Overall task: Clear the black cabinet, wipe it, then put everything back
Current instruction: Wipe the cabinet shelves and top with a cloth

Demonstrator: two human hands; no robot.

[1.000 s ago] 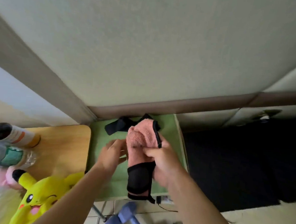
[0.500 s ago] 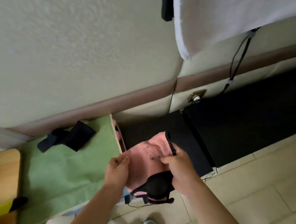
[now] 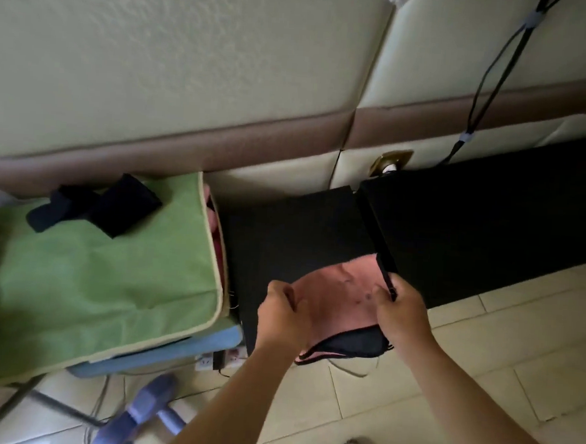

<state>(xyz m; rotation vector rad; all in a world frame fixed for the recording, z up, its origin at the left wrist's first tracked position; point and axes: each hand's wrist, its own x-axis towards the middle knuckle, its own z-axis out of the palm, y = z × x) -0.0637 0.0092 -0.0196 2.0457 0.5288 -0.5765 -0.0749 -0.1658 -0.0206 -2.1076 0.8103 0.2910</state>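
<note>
Both hands hold a pink cloth (image 3: 335,296) with black trim at the lower centre of the frame, over the near edge of the black cabinet (image 3: 304,233). The left hand (image 3: 284,319) is closed, pinching the cloth's left border between thumb and fingers. The right hand (image 3: 401,314) is closed on the right border, gripping a black strap that runs up the cloth's edge. Between the two hands the cloth is spread flat; its black lower part hangs past the cabinet's front edge above the tiled floor (image 3: 483,340).

The cabinet top is bare and dark, running from the centre to the right edge of the frame, with a step where the lower left section meets the longer right section. Its back edge sits against the padded wall (image 3: 191,61). Its left edge lies just beside a green cover (image 3: 109,279), on which a black strap piece (image 3: 97,206) rests at the upper left. Cables (image 3: 488,82) drop down the wall at the upper right.

Compared with half a second ago, the view has swung right and closer: more cabinet shows, the white towel at the top is nearly out of frame, and the cloth is stretched wider between the hands.
</note>
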